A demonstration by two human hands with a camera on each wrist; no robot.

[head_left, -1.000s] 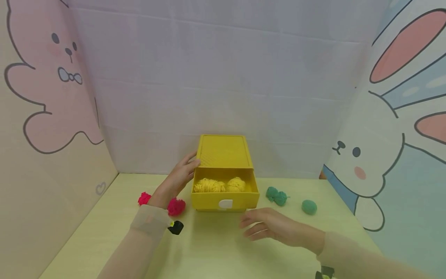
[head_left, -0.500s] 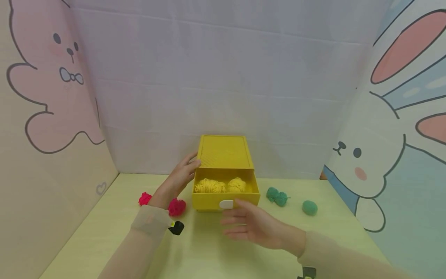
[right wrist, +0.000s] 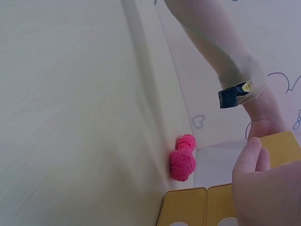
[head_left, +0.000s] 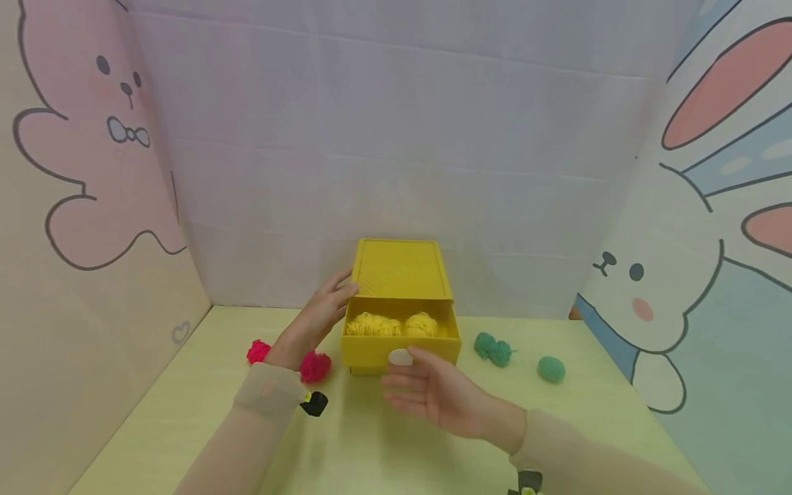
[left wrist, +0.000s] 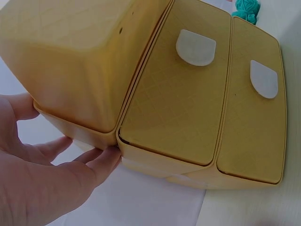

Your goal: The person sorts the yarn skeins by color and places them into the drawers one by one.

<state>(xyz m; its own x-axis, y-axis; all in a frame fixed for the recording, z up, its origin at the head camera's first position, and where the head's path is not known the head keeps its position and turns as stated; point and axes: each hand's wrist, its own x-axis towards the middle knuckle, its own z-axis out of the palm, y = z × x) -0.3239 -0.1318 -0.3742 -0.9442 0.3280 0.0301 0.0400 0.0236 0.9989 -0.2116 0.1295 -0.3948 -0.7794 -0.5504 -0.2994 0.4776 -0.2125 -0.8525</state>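
A yellow drawer cabinet (head_left: 402, 268) stands against the back wall, its top drawer (head_left: 365, 356) pulled partly out. Inside lie two balls of yellow yarn (head_left: 373, 325). My left hand (head_left: 312, 322) rests along the cabinet's left side, thumb near the upper edge and fingers spread on the wall. My right hand (head_left: 448, 399) is at the drawer's front with extended fingers, the topmost digit right by the white pull tab (head_left: 399, 357). Below the open drawer, the left wrist view shows a closed middle drawer (left wrist: 174, 103) and bottom drawer (left wrist: 251, 127), each with a white tab.
Two balls of pink yarn (head_left: 315, 367) lie on the table left of the cabinet, partly behind my left wrist. To the right are a green yarn bundle (head_left: 493, 349) and a green ball (head_left: 551, 369). Cartoon-printed side walls and a pale back wall (head_left: 408, 137) enclose the table.
My right hand has moved left to the drawer's front. The top drawer has slid slightly inward, hiding more of the yarn's lower edge. My left hand stays on the cabinet's side.
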